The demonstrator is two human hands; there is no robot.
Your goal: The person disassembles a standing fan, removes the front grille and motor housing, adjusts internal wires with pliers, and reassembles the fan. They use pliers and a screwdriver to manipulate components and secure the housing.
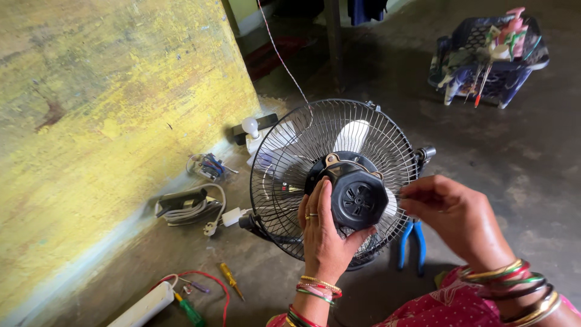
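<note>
A small table fan with a black wire guard [290,151] and pale blades is held up off the floor, its back facing me. My left hand [324,233] cups the black motor housing [358,198] from below, thumb on its right side. At the housing's right edge, my right hand [451,212] pinches its fingertips together on something too small to make out. Both wrists wear coloured bangles.
Blue-handled pliers [413,242] lie on the concrete floor under the fan. To the left are a yellow screwdriver [231,280], a green screwdriver [190,310], a white power strip [145,306], coiled cable [187,209] and a bulb [250,126] by the yellow wall. A basket [490,57] sits far right.
</note>
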